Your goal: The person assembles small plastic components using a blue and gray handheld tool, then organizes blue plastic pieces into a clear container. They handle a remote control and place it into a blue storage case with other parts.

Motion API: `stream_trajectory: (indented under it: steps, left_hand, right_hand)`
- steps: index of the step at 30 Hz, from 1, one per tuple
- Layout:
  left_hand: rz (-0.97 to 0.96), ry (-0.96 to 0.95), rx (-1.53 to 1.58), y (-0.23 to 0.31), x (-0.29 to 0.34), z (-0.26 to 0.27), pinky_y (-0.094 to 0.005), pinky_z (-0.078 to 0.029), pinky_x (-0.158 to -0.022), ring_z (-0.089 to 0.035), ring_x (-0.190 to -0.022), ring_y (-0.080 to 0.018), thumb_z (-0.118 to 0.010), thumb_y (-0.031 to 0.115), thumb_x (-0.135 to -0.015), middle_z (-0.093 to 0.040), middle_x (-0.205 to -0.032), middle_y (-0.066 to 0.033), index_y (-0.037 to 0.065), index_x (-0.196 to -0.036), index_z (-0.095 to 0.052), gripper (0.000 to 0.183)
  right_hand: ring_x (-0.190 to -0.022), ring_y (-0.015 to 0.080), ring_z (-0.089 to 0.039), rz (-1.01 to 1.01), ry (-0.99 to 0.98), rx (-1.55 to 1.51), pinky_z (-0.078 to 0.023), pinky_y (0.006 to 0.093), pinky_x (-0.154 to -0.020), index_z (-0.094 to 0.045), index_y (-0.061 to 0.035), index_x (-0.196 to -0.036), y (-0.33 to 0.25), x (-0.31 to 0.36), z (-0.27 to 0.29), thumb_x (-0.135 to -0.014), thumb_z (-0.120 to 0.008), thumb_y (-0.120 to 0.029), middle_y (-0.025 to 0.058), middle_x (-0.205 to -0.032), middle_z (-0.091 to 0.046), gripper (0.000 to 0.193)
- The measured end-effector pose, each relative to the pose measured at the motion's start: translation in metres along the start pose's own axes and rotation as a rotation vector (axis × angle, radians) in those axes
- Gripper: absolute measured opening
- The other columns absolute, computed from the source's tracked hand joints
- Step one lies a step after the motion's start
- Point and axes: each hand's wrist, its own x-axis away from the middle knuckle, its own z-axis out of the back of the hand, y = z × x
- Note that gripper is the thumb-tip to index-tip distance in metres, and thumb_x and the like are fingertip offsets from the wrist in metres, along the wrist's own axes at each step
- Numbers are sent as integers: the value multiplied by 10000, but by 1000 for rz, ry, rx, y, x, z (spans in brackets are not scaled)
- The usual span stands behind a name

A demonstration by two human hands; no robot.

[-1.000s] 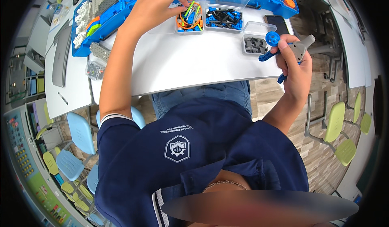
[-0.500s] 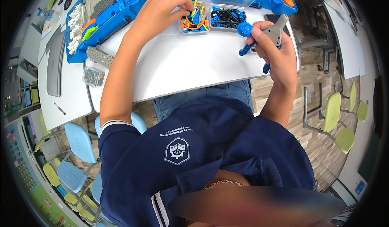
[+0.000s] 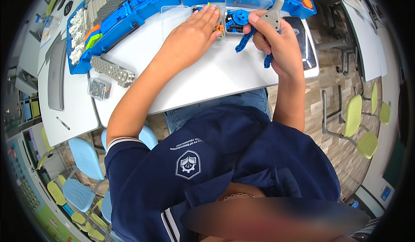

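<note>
My left hand point(image 3: 190, 36) lies over a small clear parts box point(image 3: 221, 31), fingers stretched out and covering most of it. Orange and green pieces peek out around the fingertips. In my right hand point(image 3: 283, 47) is a building-piece assembly: a grey plate with a tapered end point(image 3: 273, 15), a round blue wheel point(image 3: 241, 17) and dark blue beams point(image 3: 244, 41). My thumb and fingers close around it, hiding its middle. The wheel hovers over a second clear box point(image 3: 232, 29) holding black and blue connector pieces, with its lid point(image 3: 248, 1) raised.
A long blue organizer point(image 3: 129, 28) with grey, white and blue parts borders the table's far side. At left are a grey perforated beam point(image 3: 111, 70) and a small clear box point(image 3: 99, 89) of little parts. A dark flat device point(image 3: 304, 43) lies beyond my right hand.
My left hand has come down and flattened over the parts box, where it was pinching above it. My right hand has moved left and farther away with the assembly.
</note>
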Motion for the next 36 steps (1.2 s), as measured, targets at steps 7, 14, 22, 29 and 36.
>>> stream_trajectory:
  steps: [7, 14, 22, 29, 36]
  left_hand:
    - [-13, 25, -13, 1, -1, -1, -409, -389, -1155, -479, -1387, -299, -553, 248, -1021, -532, -1458, -194, -38, -1408, -525, 482]
    - [36, 248, 176, 4, -6, 18, -383, -504, -1012, -599, -1253, -334, -660, 193, -958, -665, -1288, -173, -26, -1297, -633, 405]
    - [371, 181, 1327, 8, -4, 36, -320, -553, -905, -684, -1029, -181, -733, 99, -918, -720, -1129, -118, -11, -1267, -655, 374]
    - [417, 228, 1277, 17, 5, 25, -272, -558, -811, -689, -883, -145, -765, 59, -871, -744, -995, -60, 51, -1129, -740, 260]
    - [-158, 214, 406, 23, 30, 5, -337, -514, -732, -607, -811, -229, -815, 48, -716, -660, -854, -50, 55, -998, -765, 287]
  right_hand:
    - [-490, 19, -390, -25, 0, -33, -280, 199, -467, -644, -7, -1055, 3, -8, -3, -997, -625, -170, 85, -855, -688, 175]
    - [-491, 20, -385, -39, -16, -37, -289, 201, -473, -646, -19, -1037, 6, -14, -11, -994, -637, -193, 65, -850, -684, 179]
    - [-528, 25, -400, -65, -82, -46, -278, 213, -480, -692, -47, -953, 15, -16, -23, -950, -689, -226, 26, -829, -703, 179]
    - [-539, 31, -419, 99, 125, -13, -300, 205, -492, -710, -4, -1040, 13, -5, -19, -987, -650, -255, 46, -865, -708, 263]
    - [-552, 40, -454, 246, 234, 170, -318, 208, -515, -730, 0, -1020, 17, 21, -15, -1007, -643, -287, -19, -617, -550, 300]
